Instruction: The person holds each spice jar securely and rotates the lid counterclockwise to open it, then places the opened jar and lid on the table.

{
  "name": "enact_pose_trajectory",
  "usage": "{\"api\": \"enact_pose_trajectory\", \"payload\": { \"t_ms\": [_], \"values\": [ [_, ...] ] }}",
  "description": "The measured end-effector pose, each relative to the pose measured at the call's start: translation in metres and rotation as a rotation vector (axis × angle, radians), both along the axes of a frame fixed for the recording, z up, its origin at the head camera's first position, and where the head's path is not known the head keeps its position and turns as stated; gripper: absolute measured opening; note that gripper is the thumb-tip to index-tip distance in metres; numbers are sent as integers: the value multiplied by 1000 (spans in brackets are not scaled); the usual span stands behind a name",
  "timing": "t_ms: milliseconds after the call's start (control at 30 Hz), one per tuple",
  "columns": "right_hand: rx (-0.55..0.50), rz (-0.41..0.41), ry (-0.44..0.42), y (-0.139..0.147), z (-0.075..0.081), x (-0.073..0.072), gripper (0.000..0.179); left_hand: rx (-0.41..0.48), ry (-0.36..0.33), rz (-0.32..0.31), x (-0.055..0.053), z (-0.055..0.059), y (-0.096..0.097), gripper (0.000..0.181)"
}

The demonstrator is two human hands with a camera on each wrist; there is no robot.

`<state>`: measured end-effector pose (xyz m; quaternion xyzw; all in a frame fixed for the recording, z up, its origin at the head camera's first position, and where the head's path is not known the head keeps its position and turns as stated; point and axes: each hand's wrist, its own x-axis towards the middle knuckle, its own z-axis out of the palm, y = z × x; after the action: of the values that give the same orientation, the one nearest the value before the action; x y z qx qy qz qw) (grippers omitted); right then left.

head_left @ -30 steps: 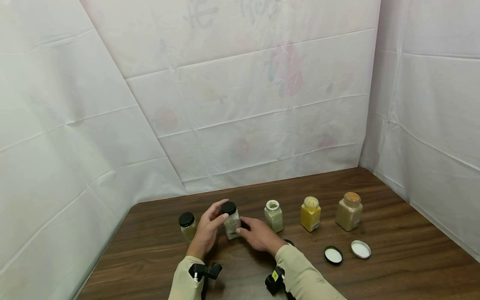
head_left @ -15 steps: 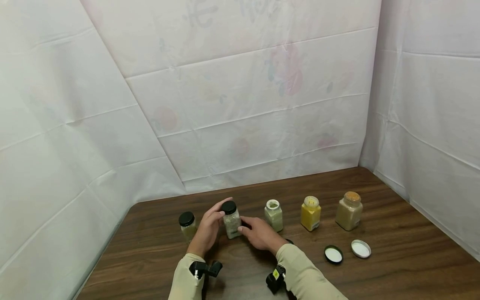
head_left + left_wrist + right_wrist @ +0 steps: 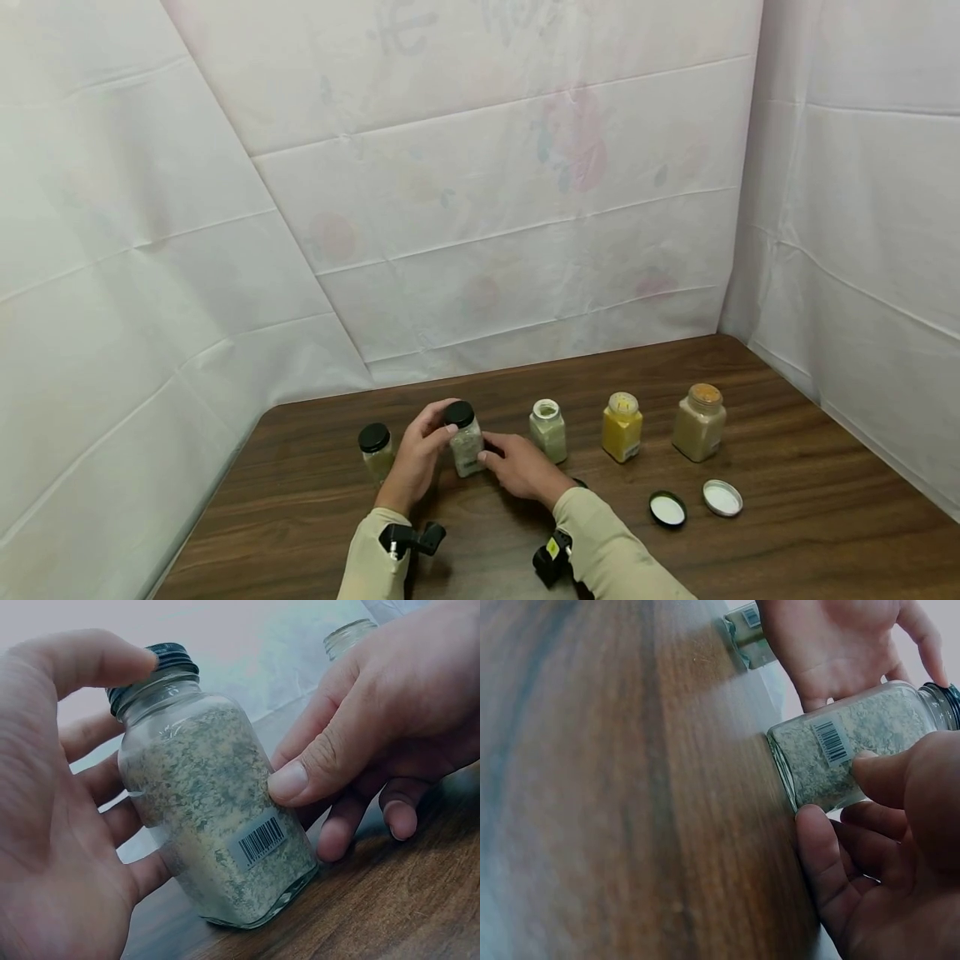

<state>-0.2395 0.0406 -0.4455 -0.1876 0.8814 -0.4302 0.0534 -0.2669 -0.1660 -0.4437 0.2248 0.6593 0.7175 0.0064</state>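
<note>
A clear glass spice jar (image 3: 467, 454) of pale green-grey flakes, with a barcode label, stands near the middle of the table. My left hand (image 3: 412, 462) holds it from the left at its black lid (image 3: 459, 413). In the left wrist view the thumb touches the lid's edge, and the other fingers reach behind the neck and body. From the right, my right hand (image 3: 521, 468) grips the lower part of the glass, its thumb (image 3: 881, 776) beside the barcode. The jar's base is on or very close to the table; I cannot tell which.
Left stands another black-lidded jar (image 3: 377, 454). Three open jars stand right: pale green (image 3: 547, 435), yellow (image 3: 622, 429) and tan (image 3: 699, 429). Loose lids (image 3: 667, 509) lie before them, one partly behind my right wrist. White sheets (image 3: 525, 208) hang around the brown table (image 3: 285, 500).
My left fingers shift slightly about the lid, and the jar moves barely to the right. Everything else stays where it was.
</note>
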Motion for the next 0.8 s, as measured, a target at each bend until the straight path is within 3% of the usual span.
{"api": "enact_pose_trajectory", "payload": {
  "t_ms": [500,633,800],
  "values": [
    [-78,-11,-52,1,-3,-3,52,10,-21,103,0,1,10,42],
    [-87,-17,-69,0,-3,-4,57,-8,-16,97,0,0,10,44],
    [-94,-21,-65,0,-2,-3,54,-52,-3,44,0,0,7,47]
  ]
}}
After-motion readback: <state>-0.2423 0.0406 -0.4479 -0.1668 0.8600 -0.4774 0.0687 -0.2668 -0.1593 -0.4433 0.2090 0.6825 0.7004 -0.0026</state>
